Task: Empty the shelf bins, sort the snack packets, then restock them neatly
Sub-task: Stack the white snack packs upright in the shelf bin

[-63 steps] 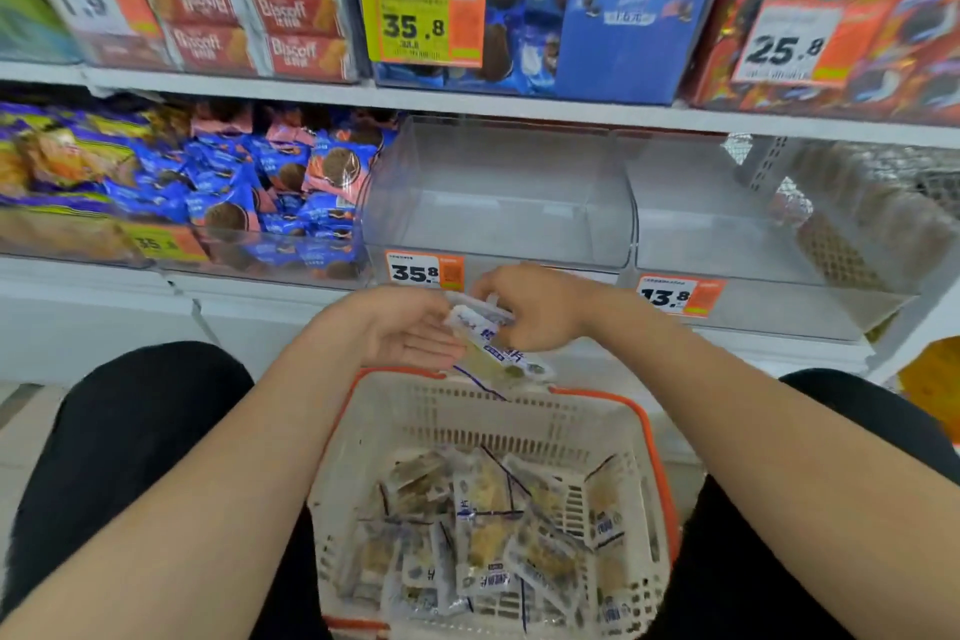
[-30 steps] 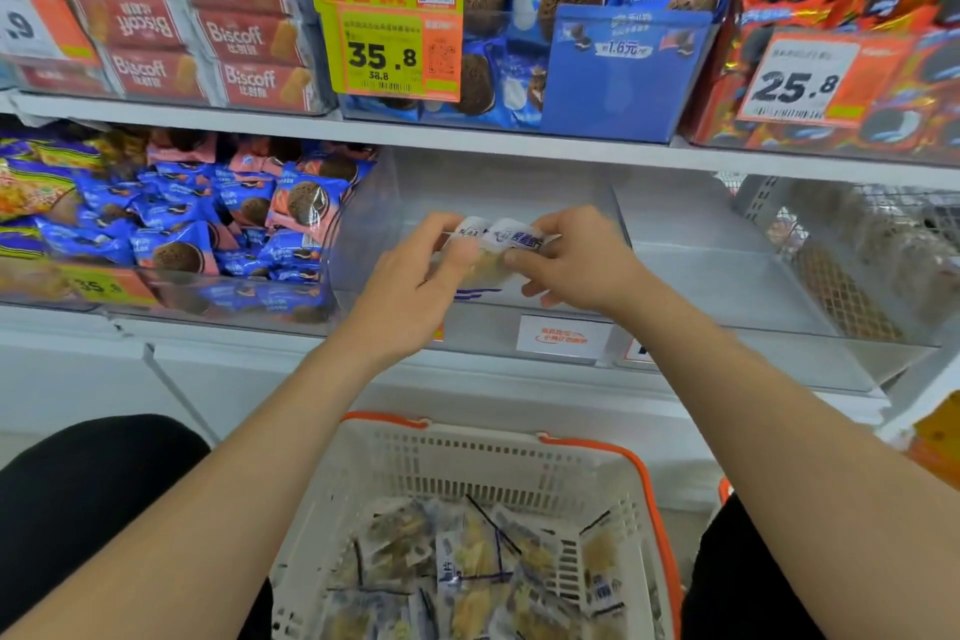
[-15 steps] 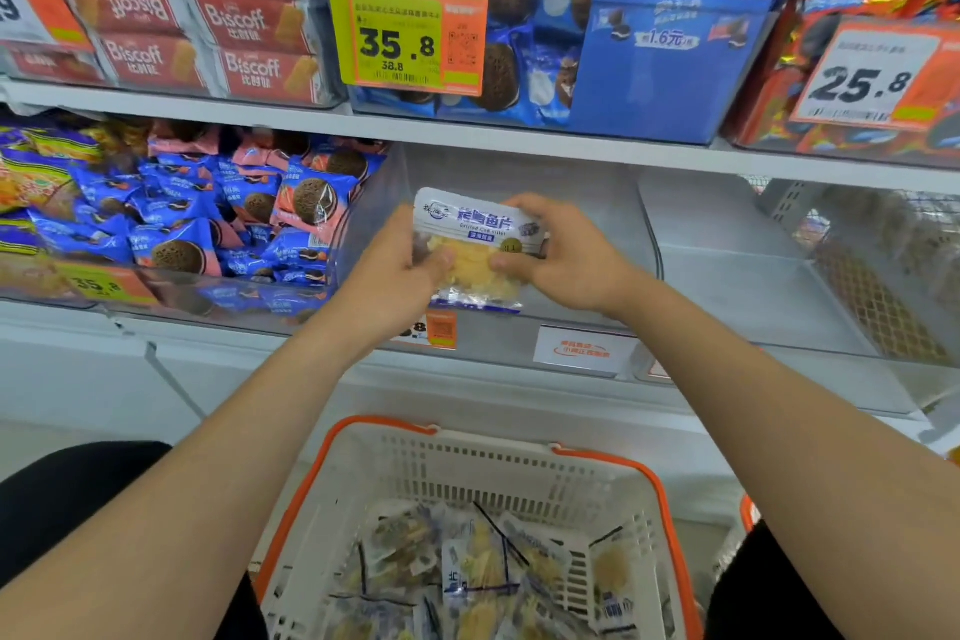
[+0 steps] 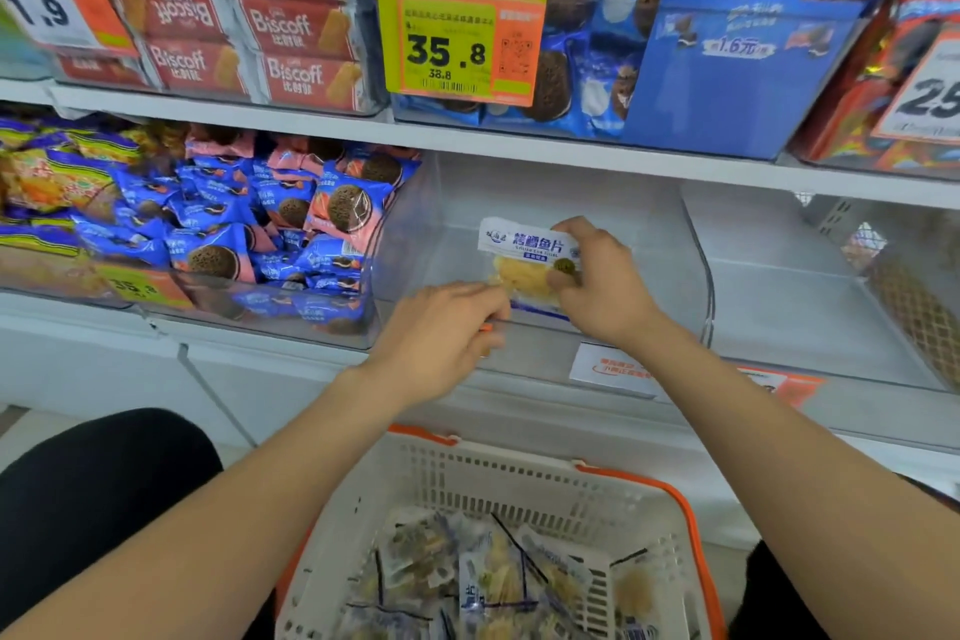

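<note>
1. Packet [image 4: 527, 257] is standing upright in the mouth of the middle clear bin [image 4: 530, 364]. Its white label strip is on top and its yellow contents below, and its lower edge is sitting just above the bin's front wall.
2. Right hand [image 4: 605, 283] is pinching the packet at its right edge, thumb on the front face and fingers curling behind. Most of the packet is sticking out to the left of that grip.
3. Left hand [image 4: 441, 327] is hovering by the packet's lower left corner with fingers curled. Whether its fingertips are touching or gripping the packet cannot be told.
4. Cookie packs [image 4: 291, 234], blue and pink, are filling the bin just to the left.
5. Basket [image 4: 519, 455], white with an orange rim, is sitting below both hands and holding loose packets [image 4: 493, 582].
6. Tag [image 4: 457, 10] reading 35.8 is hanging above the bin, beside Biscoff packs [image 4: 285, 26].
</note>
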`<state>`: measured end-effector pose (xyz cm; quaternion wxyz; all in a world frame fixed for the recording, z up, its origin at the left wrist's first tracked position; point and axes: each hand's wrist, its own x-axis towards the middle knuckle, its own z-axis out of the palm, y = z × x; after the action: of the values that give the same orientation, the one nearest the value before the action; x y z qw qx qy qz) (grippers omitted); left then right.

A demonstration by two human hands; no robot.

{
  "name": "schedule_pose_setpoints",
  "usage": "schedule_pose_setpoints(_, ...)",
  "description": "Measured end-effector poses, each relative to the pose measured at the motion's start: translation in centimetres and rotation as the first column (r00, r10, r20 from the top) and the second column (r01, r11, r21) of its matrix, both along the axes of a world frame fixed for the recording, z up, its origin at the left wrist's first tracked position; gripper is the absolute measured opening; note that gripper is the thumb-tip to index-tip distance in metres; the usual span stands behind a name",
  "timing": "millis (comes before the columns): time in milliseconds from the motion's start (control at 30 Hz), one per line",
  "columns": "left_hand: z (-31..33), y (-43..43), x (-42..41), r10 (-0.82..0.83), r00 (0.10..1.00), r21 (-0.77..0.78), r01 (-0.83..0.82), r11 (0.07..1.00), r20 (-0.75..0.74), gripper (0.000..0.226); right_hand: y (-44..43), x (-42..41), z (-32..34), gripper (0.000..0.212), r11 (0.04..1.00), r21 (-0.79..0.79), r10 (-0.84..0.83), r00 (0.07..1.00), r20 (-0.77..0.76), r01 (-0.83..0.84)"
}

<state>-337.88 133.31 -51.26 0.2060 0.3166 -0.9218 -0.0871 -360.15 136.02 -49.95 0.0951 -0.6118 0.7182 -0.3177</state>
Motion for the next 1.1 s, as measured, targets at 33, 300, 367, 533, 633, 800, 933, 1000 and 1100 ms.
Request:
schedule_pose_setpoints(33, -0.2, 0.2, 0.1, -0.017, 1.000, -0.038, 0.016, 0.999, -0.026, 0.018, 0.3, 0.1, 0.3, 0.045, 1.000, -0.031, 0.006, 1.000, 0.007, -0.006)
schedule_pose_setpoints(300, 0.7, 2.7, 0.9, -0.008, 0.999, -0.011, 0.007, 1.000, -0.050, 0.021, 1.9, 1.1, 2.3, 0.051, 1.000, -0.012, 0.018, 0.997, 0.078, -0.017)
schedule_pose_setpoints(367, 0.6, 3.4, 1.3, 0.021, 1.000, 0.052, -0.022, 0.998, 0.018, 0.022, 2.0, 1.3, 1.8, 0.053, 0.997, 0.059, 0.045, 0.995, 0.086, -0.050)
schedule_pose_setpoints(533, 2.8, 2.9, 1.6, 0.045, 0.992, 0.112, -0.058, 0.992, 0.114, 0.041, 0.5, 1.3, 0.4, 0.048, 0.968, 0.219, 0.125, 0.992, 0.000, -0.122)
schedule_pose_setpoints(633, 3.8, 1.0, 2.1, 0.150, 0.989, -0.127, -0.148, 0.981, 0.009, 0.036, -1.7, 1.7, -0.1, 0.043, 0.962, 0.249, 0.121, 0.993, -0.002, -0.116)
schedule_pose_setpoints(800, 3.3, -2.3, 4.0, 0.560, 0.825, -0.207, -0.562, 0.801, -0.076, 0.035, -6.3, 3.7, -0.1, 0.046, 0.969, 0.249, 0.036, 0.989, -0.141, 0.001)
schedule_pose_setpoints(933, 3.3, -3.6, 3.6, 0.568, 0.821, 0.001, -0.569, 0.823, -0.058, 0.052, -9.6, 5.3, -0.1, 0.057, 0.961, 0.236, -0.068, 0.950, -0.306, 0.145)
schedule_pose_setpoints(1000, 3.3, -3.9, 3.3, 0.589, 0.807, 0.011, -0.589, 0.808, -0.041, 0.053, -10.8, 6.0, -0.6, 0.066, 0.954, 0.228, -0.117, 0.944, -0.309, 0.193)
schedule_pose_setpoints(1100, 3.5, -4.1, 2.8, 0.634, 0.773, -0.022, -0.634, 0.773, -0.005, 0.057, -12.0, 6.7, -1.2, 0.075, 0.946, 0.190, -0.217, 0.948, -0.231, 0.263)
